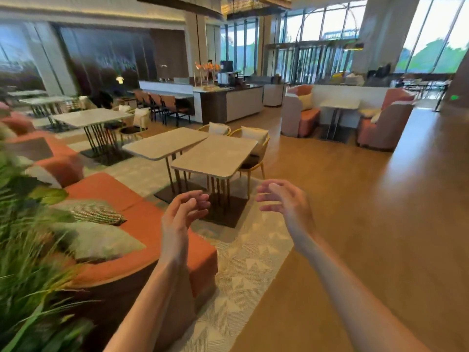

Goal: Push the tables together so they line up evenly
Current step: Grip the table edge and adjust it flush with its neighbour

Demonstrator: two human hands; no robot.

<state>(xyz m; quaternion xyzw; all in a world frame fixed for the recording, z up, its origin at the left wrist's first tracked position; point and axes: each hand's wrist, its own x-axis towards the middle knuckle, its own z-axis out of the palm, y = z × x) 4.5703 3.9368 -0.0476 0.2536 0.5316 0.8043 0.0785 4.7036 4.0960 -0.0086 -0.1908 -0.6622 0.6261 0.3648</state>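
Your left hand point(183, 215): raised in the air ahead of you, fingers loosely curved, holding nothing.
Your right hand point(284, 202): raised level with the left, fingers spread and relaxed, also empty.
Orange sofa point(121, 199): close on your left, cushions on it, beside the patterned rug point(243, 270) the tables stand on.
Near table point(215, 156): well ahead of both hands, untouched; its long side meets the far table point(166, 143) at an angle, so the tops sit skewed and the ends do not match.
Chairs point(253, 148): two tucked behind the tables.
Step in hand: you look to be approaching; no pushing has begun.
Next move: close in, set both palms on the near table's edge, then swing it square against the far one.
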